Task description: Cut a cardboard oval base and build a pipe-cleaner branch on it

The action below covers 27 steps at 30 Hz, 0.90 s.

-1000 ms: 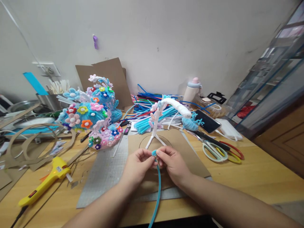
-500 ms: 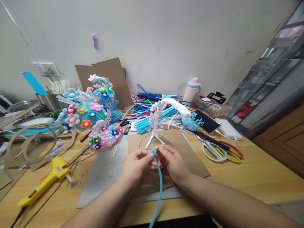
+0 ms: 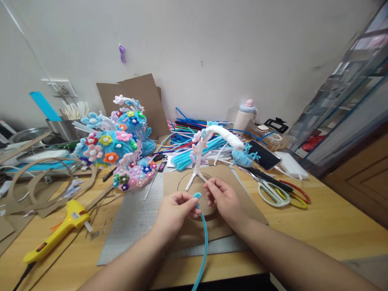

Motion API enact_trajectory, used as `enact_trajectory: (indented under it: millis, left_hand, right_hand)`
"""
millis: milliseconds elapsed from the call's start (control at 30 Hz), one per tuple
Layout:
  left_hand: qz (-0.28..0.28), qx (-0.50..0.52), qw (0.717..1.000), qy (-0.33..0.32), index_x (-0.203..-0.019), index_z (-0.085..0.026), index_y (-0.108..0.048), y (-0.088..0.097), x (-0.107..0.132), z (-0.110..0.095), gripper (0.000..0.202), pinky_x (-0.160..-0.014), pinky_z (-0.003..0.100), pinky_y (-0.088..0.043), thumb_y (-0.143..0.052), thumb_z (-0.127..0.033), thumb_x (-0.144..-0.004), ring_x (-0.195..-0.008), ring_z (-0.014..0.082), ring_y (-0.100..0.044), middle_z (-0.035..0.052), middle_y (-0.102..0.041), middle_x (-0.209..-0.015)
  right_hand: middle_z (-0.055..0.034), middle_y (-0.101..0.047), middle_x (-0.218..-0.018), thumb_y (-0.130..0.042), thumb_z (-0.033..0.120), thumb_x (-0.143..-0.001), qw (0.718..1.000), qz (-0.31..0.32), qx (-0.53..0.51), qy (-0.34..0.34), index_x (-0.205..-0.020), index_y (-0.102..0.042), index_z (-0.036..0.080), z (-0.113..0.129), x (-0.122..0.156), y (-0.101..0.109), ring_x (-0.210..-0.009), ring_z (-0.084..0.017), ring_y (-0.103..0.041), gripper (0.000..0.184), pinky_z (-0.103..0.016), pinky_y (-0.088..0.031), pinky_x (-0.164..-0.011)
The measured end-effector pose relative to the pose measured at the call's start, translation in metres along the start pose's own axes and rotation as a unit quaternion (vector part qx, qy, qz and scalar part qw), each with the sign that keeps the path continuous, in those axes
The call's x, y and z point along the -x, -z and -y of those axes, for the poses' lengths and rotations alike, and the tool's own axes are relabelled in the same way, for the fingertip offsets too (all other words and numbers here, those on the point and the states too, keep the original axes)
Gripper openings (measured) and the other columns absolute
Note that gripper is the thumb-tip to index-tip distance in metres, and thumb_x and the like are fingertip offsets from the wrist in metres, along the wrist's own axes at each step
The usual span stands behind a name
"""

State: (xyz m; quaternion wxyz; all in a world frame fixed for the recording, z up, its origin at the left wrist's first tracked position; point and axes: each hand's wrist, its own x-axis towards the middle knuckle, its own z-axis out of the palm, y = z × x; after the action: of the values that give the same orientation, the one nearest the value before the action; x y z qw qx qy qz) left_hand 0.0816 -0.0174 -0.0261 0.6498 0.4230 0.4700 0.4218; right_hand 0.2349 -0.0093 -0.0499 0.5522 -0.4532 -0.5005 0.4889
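My left hand (image 3: 177, 210) pinches a light blue pipe cleaner (image 3: 205, 242) near its upper end, which is bent into a small loop above the thumb. The long free part curves down past the bottom edge of the view. Just right of it, my right hand (image 3: 222, 198) is closed with thumb and forefinger together, apart from the pipe cleaner; whether anything is between them cannot be made out. Its fingertips are close to one leg of a white wrapped stand (image 3: 198, 163) with a bent arm and small flowers. That stand is on a cardboard sheet (image 3: 242, 202) marked with a drawn circle.
A yellow glue gun (image 3: 57, 232) lies at left, beside cardboard rings (image 3: 18, 182). Flower-covered pipe-cleaner pieces (image 3: 118, 145) stand behind. Bundled pipe cleaners (image 3: 184, 157) lie at the back, near a bottle (image 3: 244, 117). At right are scissors (image 3: 274, 194) and a phone (image 3: 263, 155).
My right hand has drawn away from the loop, slightly up and to the right. My left hand stays in place, still holding the pipe cleaner, whose loop is now more exposed.
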Motion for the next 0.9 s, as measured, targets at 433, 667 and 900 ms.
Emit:
enact_trajectory:
  millis: [433, 667, 900]
  left_hand:
    - [-0.004, 0.044, 0.999, -0.015, -0.067, -0.012, -0.064, 0.005, -0.004, 0.003, 0.034, -0.056, 0.025, -0.052, -0.082, -0.039, -0.056, -0.053, 0.0145, -0.065, 0.0043, -0.068, -0.057]
    - [-0.036, -0.001, 0.997, -0.061, -0.069, -0.012, -0.067, 0.009, -0.005, 0.003, 0.027, -0.054, 0.02, -0.046, -0.079, -0.035, -0.063, -0.056, 0.0112, -0.059, 0.003, -0.067, -0.061]
    - [-0.078, 0.001, 0.995, -0.057, -0.066, -0.014, -0.068, 0.012, -0.007, 0.003, 0.03, -0.044, 0.017, -0.029, -0.081, -0.039, -0.058, -0.044, 0.0044, -0.038, -0.0049, -0.054, -0.052]
  right_hand:
    - [0.0042, -0.051, -0.06, -0.053, 0.057, -0.08, 0.988, 0.124, -0.029, -0.082, -0.071, -0.048, 0.019, 0.001, 0.002, -0.004, -0.05, -0.009, -0.05, 0.039, -0.02, -0.039, -0.045]
    - [0.0059, -0.052, -0.056, -0.057, 0.045, -0.082, 0.973, 0.209, 0.067, -0.064, -0.084, -0.056, 0.018, 0.006, 0.001, -0.003, -0.041, -0.007, -0.041, 0.027, -0.02, -0.032, -0.041]
    - [-0.0069, -0.063, -0.098, -0.06, 0.021, -0.081, 0.907, 0.091, 0.265, 0.315, -0.098, -0.064, 0.025, 0.025, 0.019, 0.009, -0.095, -0.023, -0.057, 0.018, -0.039, -0.044, -0.084]
